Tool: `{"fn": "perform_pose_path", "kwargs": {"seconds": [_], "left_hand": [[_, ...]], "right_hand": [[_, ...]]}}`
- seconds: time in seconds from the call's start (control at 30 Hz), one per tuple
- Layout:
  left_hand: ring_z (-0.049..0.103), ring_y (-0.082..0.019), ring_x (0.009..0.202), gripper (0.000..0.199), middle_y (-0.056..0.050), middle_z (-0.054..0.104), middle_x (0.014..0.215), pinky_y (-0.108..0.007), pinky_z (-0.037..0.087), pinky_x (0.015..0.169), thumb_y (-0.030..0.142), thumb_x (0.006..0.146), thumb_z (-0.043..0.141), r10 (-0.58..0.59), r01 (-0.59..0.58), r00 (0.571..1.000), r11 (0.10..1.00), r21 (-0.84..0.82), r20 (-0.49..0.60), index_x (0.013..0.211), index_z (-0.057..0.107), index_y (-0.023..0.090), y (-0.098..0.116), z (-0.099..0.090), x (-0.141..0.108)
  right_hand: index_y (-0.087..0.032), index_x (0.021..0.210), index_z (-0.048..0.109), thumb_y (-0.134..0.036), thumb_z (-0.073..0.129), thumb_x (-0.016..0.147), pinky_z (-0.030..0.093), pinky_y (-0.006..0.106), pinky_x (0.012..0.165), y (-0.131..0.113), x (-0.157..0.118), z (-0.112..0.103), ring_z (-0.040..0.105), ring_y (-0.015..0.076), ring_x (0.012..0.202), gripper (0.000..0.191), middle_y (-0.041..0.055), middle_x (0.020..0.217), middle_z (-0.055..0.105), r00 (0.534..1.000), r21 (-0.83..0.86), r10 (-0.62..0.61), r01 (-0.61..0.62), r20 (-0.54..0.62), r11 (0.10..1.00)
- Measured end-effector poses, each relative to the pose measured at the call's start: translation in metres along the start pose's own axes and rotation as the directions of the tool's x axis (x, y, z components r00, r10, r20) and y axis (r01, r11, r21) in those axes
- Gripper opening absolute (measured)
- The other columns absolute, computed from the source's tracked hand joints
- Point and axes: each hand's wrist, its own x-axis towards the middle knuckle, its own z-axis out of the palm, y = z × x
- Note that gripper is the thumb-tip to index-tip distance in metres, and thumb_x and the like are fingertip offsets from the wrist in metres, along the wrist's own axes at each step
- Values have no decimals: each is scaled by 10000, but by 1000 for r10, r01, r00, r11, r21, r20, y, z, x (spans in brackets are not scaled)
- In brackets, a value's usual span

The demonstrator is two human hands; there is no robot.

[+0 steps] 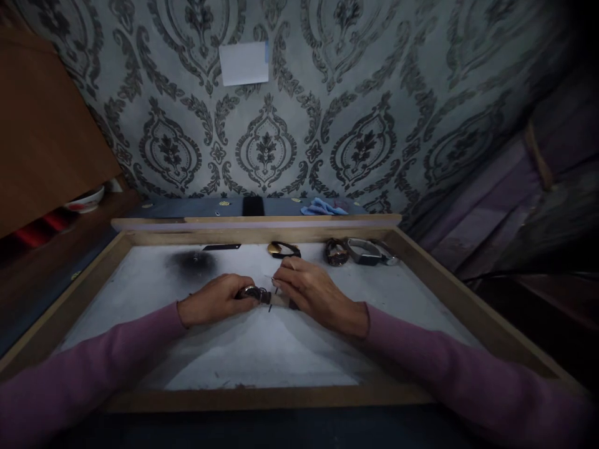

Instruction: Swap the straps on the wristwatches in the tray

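Centrally, the left hand (216,299) grips a watch (251,292) inside the framed tray (262,362). Just right of it, the right hand (312,293) pinches a thin tool (269,277) above a pale piece (279,300). A black strip (222,247) lies far left, a gold watch (276,249) nearer the middle.

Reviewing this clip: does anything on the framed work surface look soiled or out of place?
Yes: a dark smudge mars the white surface near the back left, just below a long black item. Whether it is residue or damage, I cannot tell. Small dark specks lie along the front edge.
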Motion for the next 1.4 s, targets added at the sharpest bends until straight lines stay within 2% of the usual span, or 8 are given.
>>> {"fn": "perform_pose_path", "kwargs": {"seconds": [0.17, 0.37, 0.53, 0.63, 0.83, 1.0, 1.4], "left_hand": [[353, -105, 572, 244, 46, 379, 606, -241, 262, 520, 378, 833, 498, -5, 5, 1000, 1000, -25, -4, 700, 484, 175, 3, -1, 0], [349, -107, 593, 260, 41, 379, 618, -239, 271, 522, 394, 842, 494, 7, -8, 1000, 999, -49, -10, 701, 474, 176, 5, -2, -1], [325, -106, 608, 289, 39, 347, 641, -242, 272, 527, 414, 847, 507, 11, -17, 999, 985, -170, -35, 698, 470, 169, 0, 0, 1], [324, -109, 619, 295, 39, 349, 655, -248, 270, 544, 432, 841, 509, -5, -7, 999, 975, -222, -54, 720, 477, 165, -2, 2, 1], [335, -113, 623, 281, 40, 356, 664, -255, 289, 569, 421, 847, 510, -5, -5, 999, 972, -235, -42, 746, 500, 159, -2, 2, 0], [360, -119, 628, 248, 33, 387, 669, -261, 305, 583, 386, 855, 525, 27, -39, 999, 963, -265, -47, 755, 520, 159, -4, 2, 0], [365, -118, 642, 262, 33, 401, 670, -252, 296, 583, 400, 865, 511, 39, -59, 996, 962, -265, -81, 758, 512, 161, 0, 3, -1]], "right_hand": [[-151, 744, 562, -178, 428, 961, 329, 238, 598, -2, -1, -2, 472, 118, 635, 256, 17, 727, 513, 996, 48, 60, -64, 70, 997], [-143, 744, 585, -168, 417, 956, 344, 233, 588, -4, -4, 3, 479, 111, 614, 271, 17, 696, 537, 995, 184, 28, -45, 91, 982], [-137, 707, 600, -202, 422, 970, 322, 225, 542, -3, -4, 5, 434, 89, 525, 324, -18, 572, 508, 988, 297, 56, -96, 142, 950], [-133, 724, 608, -198, 421, 973, 341, 213, 546, -4, -4, 4, 475, 86, 520, 319, -20, 564, 529, 984, 336, 79, -131, 162, 933], [-133, 768, 603, -155, 404, 969, 368, 217, 592, -2, -4, 4, 499, 104, 594, 284, 11, 666, 552, 994, 243, -18, -8, 108, 970], [-129, 874, 617, -80, 412, 928, 364, 232, 592, 1, -3, 3, 492, 119, 638, 218, 38, 759, 558, 984, 93, -80, 66, 158, 993], [-102, 908, 628, -5, 445, 848, 365, 240, 607, 0, -2, 0, 483, 116, 643, 215, 44, 754, 559, 979, 86, -36, 18, 203, 996]]}}
